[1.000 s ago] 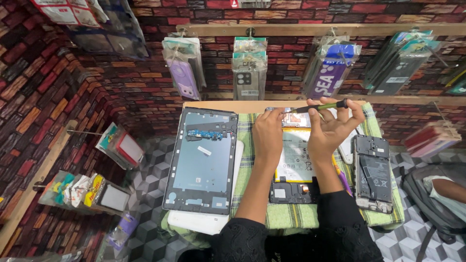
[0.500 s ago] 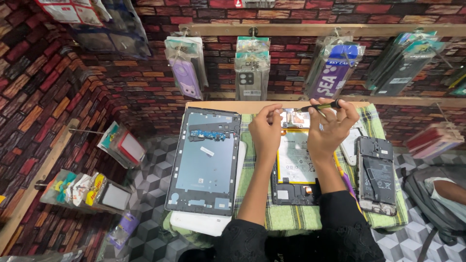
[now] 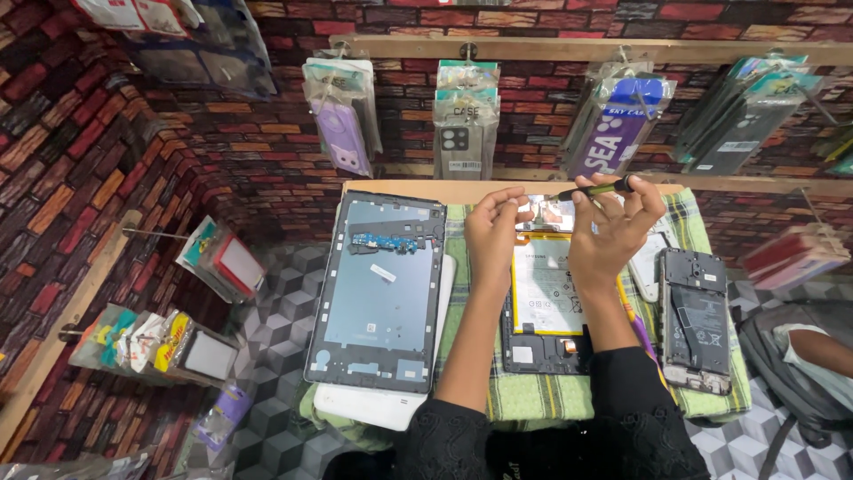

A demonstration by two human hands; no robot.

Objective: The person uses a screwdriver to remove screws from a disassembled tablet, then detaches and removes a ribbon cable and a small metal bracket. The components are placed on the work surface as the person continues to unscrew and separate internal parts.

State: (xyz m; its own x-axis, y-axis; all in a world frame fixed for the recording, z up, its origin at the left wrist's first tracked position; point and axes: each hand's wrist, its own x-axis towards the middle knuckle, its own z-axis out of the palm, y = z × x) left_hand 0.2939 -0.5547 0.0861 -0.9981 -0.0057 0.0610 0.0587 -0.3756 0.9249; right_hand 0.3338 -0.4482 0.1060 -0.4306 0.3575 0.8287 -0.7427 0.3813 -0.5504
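My right hand [image 3: 613,227] is closed in a pinch on a thin dark screwdriver [image 3: 593,188], thumb and forefinger near its rear end, shaft lying almost level, tip pointing toward my left hand [image 3: 493,233]; left hand half-curled, fingertips meeting the tool tip, and whether something tiny is caught there I cannot tell, too small; both hands hover above the far end of the opened tablet [image 3: 546,302].

Just below my wrists: the tablet's white battery [image 3: 544,289], framed in dark chassis; to do this step well I judge the tip must stay upright over its seat once lowered, light pressure, no slip onto the battery skin; steady the right wrist against the green checked cloth [image 3: 542,400] before turning.

Left of the left hand: a large grey tablet back frame [image 3: 378,293] with a small blue board near its top, lying on a white panel [image 3: 378,407]; right of the right hand: an opened phone [image 3: 696,320], internals up; beyond the hands, the wooden table edge [image 3: 400,188], then packaged phone cases [image 3: 466,129] hanging on the brick-pattern wall.
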